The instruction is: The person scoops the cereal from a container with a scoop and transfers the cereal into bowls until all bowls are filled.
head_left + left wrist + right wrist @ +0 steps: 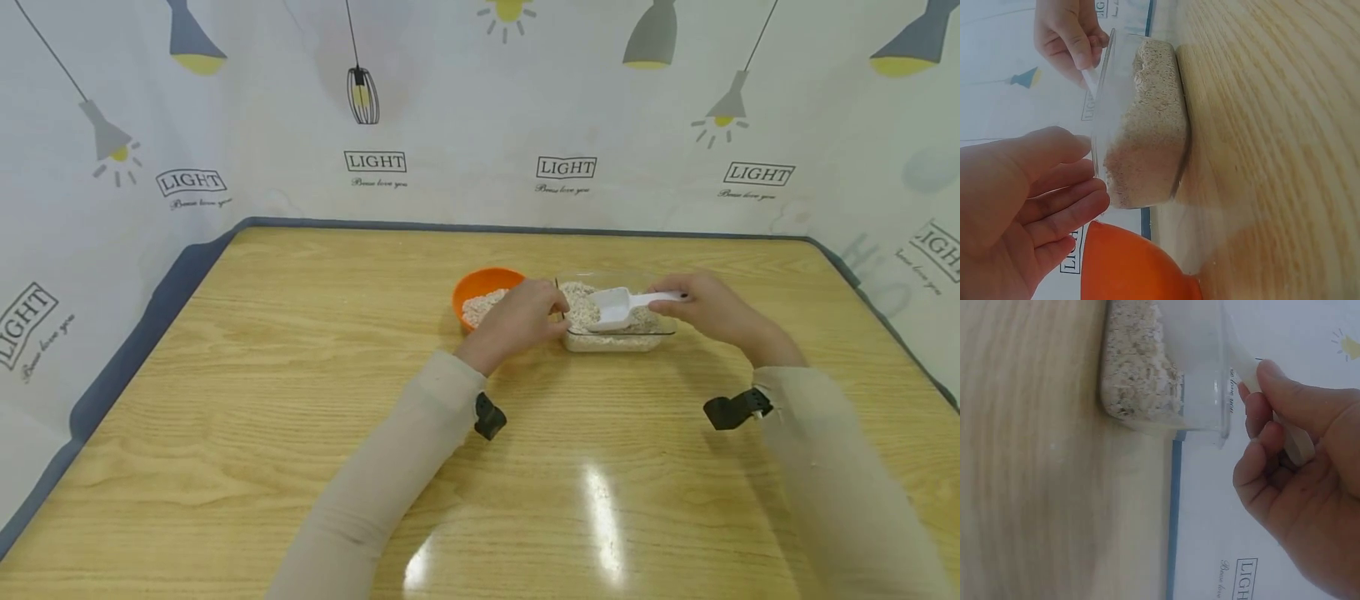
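Head view: wooden tabletop, pale wall with printed lamps behind it. From my distant post I have both forearms reaching in, pale sleeves, a black strap at the left wrist, another at the right.

Clear dish sits on the tabletop, right of the orange bowl. Flakes in both; the bowl's share I see only in part, the left hand being in front. Bowl just beside the dish; whether they touch I can't tell.

Left hand grasps the dish at its left end. On my left wrist view the thumb is at the rim and the bent fingers lie against the outside wall. Flakes show through the glass, their top uneven.

Right hand grips the white scoop by its handle, thumb on one side, fingers curled round the other. Scoop's broad end is inside the dish at the flakes, handle slanting up over the right rim. I can't tell how much it carries. Right wrist view confirms the grip.
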`<state>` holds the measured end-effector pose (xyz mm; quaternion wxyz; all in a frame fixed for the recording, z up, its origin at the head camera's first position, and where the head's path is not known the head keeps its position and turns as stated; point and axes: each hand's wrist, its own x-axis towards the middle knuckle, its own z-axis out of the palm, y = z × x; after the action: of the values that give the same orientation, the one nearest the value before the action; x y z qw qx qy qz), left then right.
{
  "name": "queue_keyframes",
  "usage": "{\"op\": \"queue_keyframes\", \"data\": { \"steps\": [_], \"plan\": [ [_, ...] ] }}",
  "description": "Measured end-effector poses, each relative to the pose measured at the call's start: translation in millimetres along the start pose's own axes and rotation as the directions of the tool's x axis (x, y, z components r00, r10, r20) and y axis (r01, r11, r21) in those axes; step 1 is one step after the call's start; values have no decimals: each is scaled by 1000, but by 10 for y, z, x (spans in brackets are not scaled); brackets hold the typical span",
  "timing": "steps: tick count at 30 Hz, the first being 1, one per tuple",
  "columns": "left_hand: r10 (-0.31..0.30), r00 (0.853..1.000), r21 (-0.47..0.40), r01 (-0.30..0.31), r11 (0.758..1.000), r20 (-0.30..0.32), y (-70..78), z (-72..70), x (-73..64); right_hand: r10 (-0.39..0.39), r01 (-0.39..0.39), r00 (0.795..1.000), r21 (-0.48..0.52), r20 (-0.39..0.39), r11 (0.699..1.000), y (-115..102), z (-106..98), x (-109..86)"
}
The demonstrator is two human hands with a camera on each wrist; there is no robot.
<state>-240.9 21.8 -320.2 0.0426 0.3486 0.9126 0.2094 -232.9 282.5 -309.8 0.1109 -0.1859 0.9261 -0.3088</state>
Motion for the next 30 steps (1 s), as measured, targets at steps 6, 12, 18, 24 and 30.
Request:
{"op": "queue_keyframes", "data": {
  "steps": [6,12,18,24,30],
  "plan": [
    [10,1000,-9,-10,1000,-15,-6,14,0,11,-10,1000,27,-3,1000,34,13,-44],
    [8,1000,-13,-8,1000,-16,-7,11,-2,39,-38,999,43,-17,998,54,-18,-79],
    [3,1000,-13,-3,1000,-15,-6,11,-6,21,-20,999,48,-30,999,82,7,-54],
    [-9,1000,-13,9,1000,-14,-14,27,-8,17,-14,999,79,-34,997,93,55,-27],
    [-24,1000,-2,24,1000,-11,-10,26,-19,-1,7,999,98,-53,995,117,70,-64]
  ]
}}
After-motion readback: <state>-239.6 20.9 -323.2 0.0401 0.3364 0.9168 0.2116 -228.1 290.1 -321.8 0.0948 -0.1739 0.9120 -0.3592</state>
